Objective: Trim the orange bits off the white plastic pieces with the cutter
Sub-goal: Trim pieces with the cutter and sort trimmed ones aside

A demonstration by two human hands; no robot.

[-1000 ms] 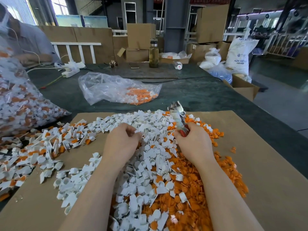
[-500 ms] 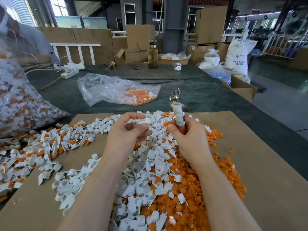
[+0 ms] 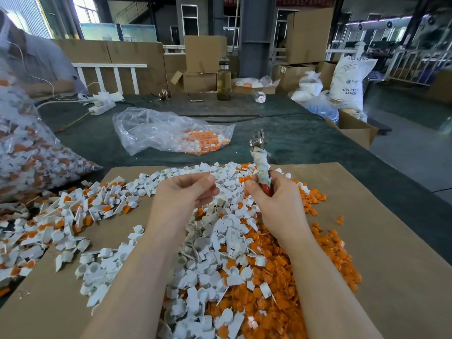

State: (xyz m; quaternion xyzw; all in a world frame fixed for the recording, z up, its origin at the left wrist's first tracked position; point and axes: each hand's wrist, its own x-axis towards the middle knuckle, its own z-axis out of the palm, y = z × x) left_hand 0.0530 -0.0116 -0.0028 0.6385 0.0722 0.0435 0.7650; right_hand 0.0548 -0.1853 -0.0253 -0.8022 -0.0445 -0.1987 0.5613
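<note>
We count two hands over one cardboard sheet (image 3: 381,241) on the counter (image 3: 305,140). Our right hand (image 3: 274,199) has its grip closed round one cutter (image 3: 261,157), blades up, above the fist. Our left hand (image 3: 186,194) curls loosely, fingertips near white plastic pieces (image 3: 215,241); whether it pinches one we cannot tell. Orange bits (image 3: 288,277) lie heaped below the right wrist. Two clear bags (image 3: 168,130) sit beyond.

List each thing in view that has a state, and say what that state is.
cutter: upright, gripped in the right hand
left hand: curled fingers, contents unclear
clear bag: lying on the table, partly filled
glass bottle: upright, capped
cardboard box: flaps open
</note>
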